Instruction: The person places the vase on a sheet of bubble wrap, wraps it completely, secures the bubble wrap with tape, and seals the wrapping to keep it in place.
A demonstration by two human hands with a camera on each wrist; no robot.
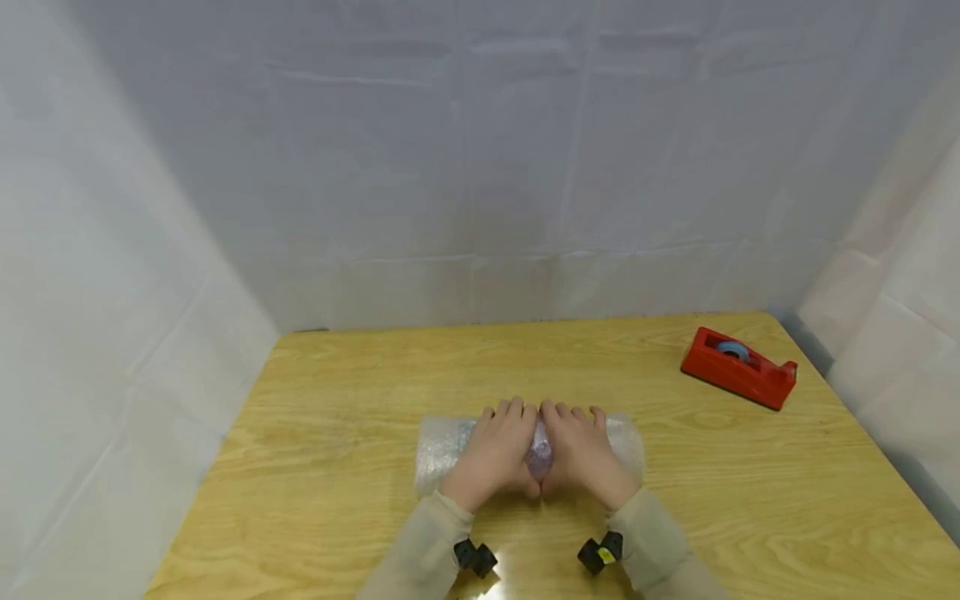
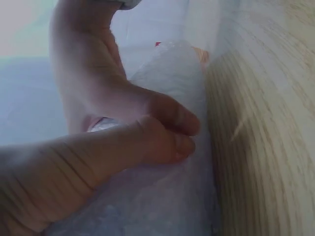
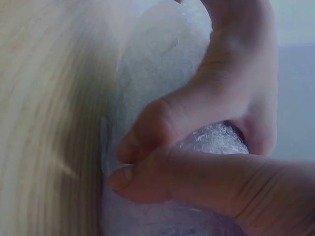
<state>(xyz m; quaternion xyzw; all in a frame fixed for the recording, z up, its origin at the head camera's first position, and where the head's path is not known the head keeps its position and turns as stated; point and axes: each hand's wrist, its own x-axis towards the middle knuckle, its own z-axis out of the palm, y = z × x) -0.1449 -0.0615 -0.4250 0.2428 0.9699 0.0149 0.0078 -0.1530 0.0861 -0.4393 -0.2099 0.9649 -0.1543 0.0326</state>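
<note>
my left hand point(image 1: 497, 450) and right hand point(image 1: 579, 450) grip a bubble-wrapped roll point(image 1: 539, 454), thumbs point(image 2: 167, 145) touching, forearms point(image 1: 423, 546) at seven and five o'clock.

The table point(image 1: 337, 383) is yellow, streaked with brownish wood grain. Midway between the surface's left and right edges, the wrap point(image 1: 540, 456) is translucent white, tinted lilac at its middle. Near the back right corner, the dispenser point(image 1: 738, 373) is red, its tape point(image 1: 726, 346) blue. The sleeves point(image 1: 427, 546) are beige; the wrist cameras point(image 1: 465, 553) are black, the right one point(image 1: 592, 557) marked yellow.
</note>
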